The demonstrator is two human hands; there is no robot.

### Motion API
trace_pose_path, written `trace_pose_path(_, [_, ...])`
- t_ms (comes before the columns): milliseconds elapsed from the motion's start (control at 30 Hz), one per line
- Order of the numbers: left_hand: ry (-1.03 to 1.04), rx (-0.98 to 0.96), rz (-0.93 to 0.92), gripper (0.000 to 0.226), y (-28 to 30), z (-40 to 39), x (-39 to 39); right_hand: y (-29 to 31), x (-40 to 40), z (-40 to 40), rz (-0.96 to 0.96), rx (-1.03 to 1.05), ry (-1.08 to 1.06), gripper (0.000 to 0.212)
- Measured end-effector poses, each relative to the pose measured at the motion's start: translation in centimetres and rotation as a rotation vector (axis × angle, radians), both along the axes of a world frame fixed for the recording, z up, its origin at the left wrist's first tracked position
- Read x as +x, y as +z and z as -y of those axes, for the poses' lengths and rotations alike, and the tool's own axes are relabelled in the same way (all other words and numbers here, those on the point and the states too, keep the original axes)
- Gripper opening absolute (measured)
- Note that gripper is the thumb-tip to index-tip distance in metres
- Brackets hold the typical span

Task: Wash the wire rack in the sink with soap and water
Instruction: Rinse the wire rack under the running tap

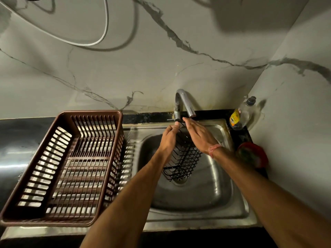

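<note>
We see both of the person's forearms reaching forward over the stainless steel sink (231, 199), meeting under the curved chrome faucet (184, 102). The black wire rack (184, 158) stands tilted in the basin, its lower end down near the drain (180, 179) and its upper end raised toward the faucet spout. The left hand (169, 138) is turned on edge with its fingers curled round the rack's top left edge, thumb tip near the faucet base, so it grips the rack. The right hand (198, 133) lies over the rack's upper right side with fingers stretched straight toward the spout, palm down, pressing flat rather than clasping; a pink thread band (214, 149) circles that wrist. We cannot tell whether water is running. On the steel drainboard to the left sits a brown plastic dish basket (60, 169) with slatted walls. At the back right corner of the counter stands a clear dish soap bottle (241, 113) with a yellow label, and just in front of it a red round container (252, 154), blurred, sits beside the right forearm. A white cable (105, 31) hangs along the marble-patterned wall (125, 68).
</note>
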State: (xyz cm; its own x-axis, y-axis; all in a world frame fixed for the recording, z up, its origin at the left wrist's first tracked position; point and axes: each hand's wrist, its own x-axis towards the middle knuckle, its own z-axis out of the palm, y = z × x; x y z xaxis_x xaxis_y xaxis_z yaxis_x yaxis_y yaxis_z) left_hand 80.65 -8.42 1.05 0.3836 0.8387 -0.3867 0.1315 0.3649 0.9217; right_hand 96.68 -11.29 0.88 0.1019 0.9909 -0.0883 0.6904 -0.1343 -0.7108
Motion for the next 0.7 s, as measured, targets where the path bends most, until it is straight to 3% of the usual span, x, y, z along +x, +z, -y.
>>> trace_pose_path(100, [-0.007, 0.009, 0.058, 0.033, 1.0, 0.9, 0.3, -0.9, 0.6, 1.1, 0.078, 0.02, 0.004, 0.064])
trace_pose_path(233, [0.022, 0.022, 0.095, 0.036, 0.7, 1.0, 0.7, -1.6, 0.7, 1.9, 0.156, 0.037, -0.125, 0.087])
trace_pose_path(433, [0.016, 0.042, 0.018, 0.038, 1.1, 0.1, 0.2, -0.5, -1.8, 3.6, 0.25, 0.266, 0.099, 0.058])
trace_pose_path(533, [-0.019, 0.053, -0.011, 0.038, 1.8, 0.5, -0.2, -1.1, -0.4, 3.6, 0.237, 0.268, 0.105, 0.055])
trace_pose_path(600, [0.006, 0.055, -0.023, 0.034, 2.1, 0.7, -0.5, -1.7, 0.9, 3.8, 0.153, 0.211, -0.01, 0.058])
trace_pose_path(700, [0.011, 0.04, -0.039, 0.061, 2.0, 0.8, -0.8, -2.5, 1.9, 3.9, 0.029, 0.134, -0.146, 0.063])
